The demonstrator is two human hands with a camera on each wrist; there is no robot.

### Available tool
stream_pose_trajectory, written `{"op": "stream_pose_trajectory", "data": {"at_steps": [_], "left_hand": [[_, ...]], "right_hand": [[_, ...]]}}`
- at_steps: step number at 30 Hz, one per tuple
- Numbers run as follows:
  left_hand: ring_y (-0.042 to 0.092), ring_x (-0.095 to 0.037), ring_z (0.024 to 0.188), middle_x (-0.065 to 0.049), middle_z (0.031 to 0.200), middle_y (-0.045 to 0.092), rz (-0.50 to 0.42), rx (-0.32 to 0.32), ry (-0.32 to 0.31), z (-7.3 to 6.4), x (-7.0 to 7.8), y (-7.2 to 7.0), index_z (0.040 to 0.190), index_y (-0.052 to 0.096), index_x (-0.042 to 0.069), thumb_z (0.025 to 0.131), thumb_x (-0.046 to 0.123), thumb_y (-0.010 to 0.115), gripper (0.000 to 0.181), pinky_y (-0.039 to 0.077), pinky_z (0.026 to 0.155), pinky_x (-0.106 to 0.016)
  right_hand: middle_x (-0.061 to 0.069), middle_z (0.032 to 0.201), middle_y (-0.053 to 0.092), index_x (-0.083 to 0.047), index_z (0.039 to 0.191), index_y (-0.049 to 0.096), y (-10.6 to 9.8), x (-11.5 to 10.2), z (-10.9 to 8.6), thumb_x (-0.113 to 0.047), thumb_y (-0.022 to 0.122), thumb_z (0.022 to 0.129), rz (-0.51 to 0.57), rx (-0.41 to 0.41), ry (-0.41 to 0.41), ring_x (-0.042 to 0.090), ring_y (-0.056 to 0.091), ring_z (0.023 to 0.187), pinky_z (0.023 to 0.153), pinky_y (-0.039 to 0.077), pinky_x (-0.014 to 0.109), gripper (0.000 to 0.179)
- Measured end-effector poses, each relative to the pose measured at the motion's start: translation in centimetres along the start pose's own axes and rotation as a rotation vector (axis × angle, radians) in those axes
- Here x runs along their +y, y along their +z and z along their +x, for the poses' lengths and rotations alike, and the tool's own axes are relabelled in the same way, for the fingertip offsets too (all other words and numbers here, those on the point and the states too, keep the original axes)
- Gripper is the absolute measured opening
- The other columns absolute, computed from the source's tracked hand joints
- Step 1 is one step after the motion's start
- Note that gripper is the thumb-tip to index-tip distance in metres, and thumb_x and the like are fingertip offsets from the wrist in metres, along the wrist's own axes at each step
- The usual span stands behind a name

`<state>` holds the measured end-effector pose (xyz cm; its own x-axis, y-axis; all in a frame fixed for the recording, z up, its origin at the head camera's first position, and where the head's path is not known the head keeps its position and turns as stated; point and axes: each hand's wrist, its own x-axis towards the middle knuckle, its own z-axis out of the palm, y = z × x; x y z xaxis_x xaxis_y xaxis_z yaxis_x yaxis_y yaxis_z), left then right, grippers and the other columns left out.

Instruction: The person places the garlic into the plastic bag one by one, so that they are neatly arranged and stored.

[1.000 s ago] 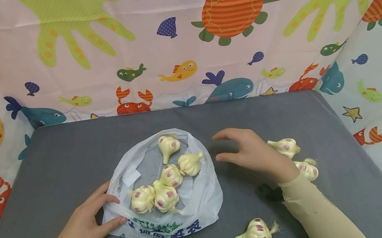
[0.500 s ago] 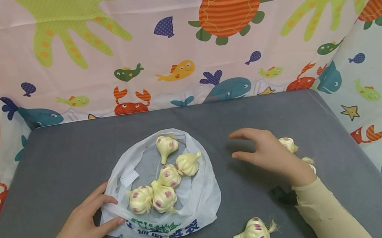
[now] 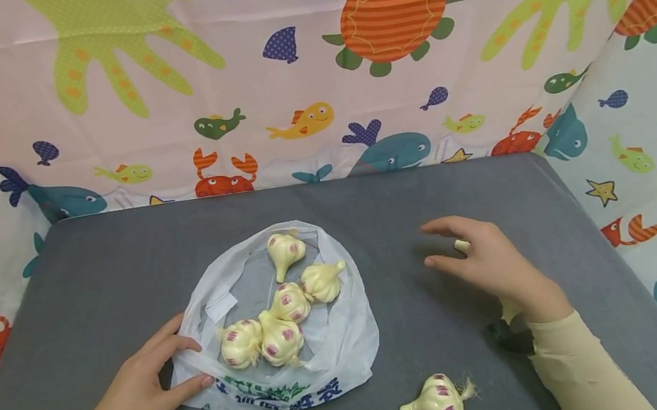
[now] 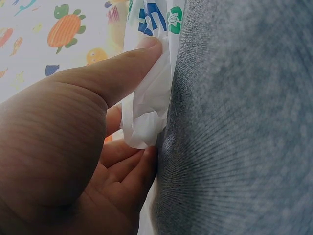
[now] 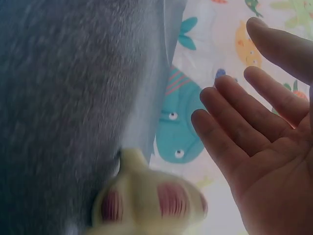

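A white plastic bag (image 3: 352, 364) with green and blue print lies on the table, its mouth spread wide and rim rolled back. Inside are several garlic bulbs (image 3: 281, 339), cream with purple patches. My left hand (image 3: 151, 380) holds the bag's left side, thumb on the printed face and fingers at the rim; the left wrist view shows the plastic (image 4: 151, 98) between them. My right hand (image 3: 497, 265) hovers right of the bag, fingers spread, holding nothing. Under it a garlic bulb (image 5: 146, 200) lies close to the palm, mostly hidden from the head view.
Another garlic bulb (image 3: 441, 404) lies near the front of the grey table (image 3: 121, 264), right of the bag. A dark object (image 3: 508, 337) shows by the right wrist. Cloth with sea animals (image 3: 310, 80) hangs behind and at both sides.
My right hand has moved to the right, away from the bag and over the loose garlic bulbs, which it now mostly covers. The left hand and the bag stay in place.
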<state>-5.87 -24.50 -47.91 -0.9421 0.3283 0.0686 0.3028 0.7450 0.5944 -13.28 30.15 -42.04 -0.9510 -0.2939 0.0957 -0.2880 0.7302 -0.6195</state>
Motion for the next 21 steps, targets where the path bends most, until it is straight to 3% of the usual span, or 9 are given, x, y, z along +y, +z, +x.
{"op": "stream_pose_trajectory", "data": {"at_steps": [10, 16, 21], "left_hand": [[0.060, -0.038, 0.135, -0.011, 0.161, 0.054, -0.002, 0.012, 0.013, 0.0, 0.0, 0.1, 0.113, 0.069, 0.031, 0.081, 0.040, 0.099, 0.045, 0.022, 0.101, 0.000], [0.060, -0.037, 0.137, -0.010, 0.162, 0.053, 0.026, -0.004, -0.012, 0.0, 0.0, 0.0, 0.114, 0.069, 0.032, 0.081, 0.044, 0.098, 0.045, 0.042, 0.103, -0.018], [0.060, -0.037, 0.137, -0.010, 0.162, 0.054, 0.023, -0.005, -0.009, 0.1, 0.0, 0.1, 0.114, 0.070, 0.031, 0.081, 0.044, 0.098, 0.045, 0.036, 0.104, -0.010]], "right_hand": [[0.012, 0.136, 0.073, -0.014, 0.139, 0.071, -1.8, 1.5, -1.5, -0.026, 0.089, 0.095, -0.020, 0.048, 0.059, 0.036, 0.067, 0.128, 0.099, 0.055, 0.064, 0.049], [0.012, 0.137, 0.073, -0.015, 0.140, 0.070, -2.5, 1.9, -2.3, -0.030, 0.088, 0.096, -0.042, 0.070, 0.089, 0.034, 0.068, 0.127, 0.099, 0.052, 0.059, 0.050], [0.014, 0.139, 0.072, -0.013, 0.141, 0.069, -3.0, 2.6, -2.8, -0.028, 0.089, 0.095, -0.045, 0.080, 0.112, 0.038, 0.065, 0.129, 0.103, 0.050, 0.063, 0.052]]}}
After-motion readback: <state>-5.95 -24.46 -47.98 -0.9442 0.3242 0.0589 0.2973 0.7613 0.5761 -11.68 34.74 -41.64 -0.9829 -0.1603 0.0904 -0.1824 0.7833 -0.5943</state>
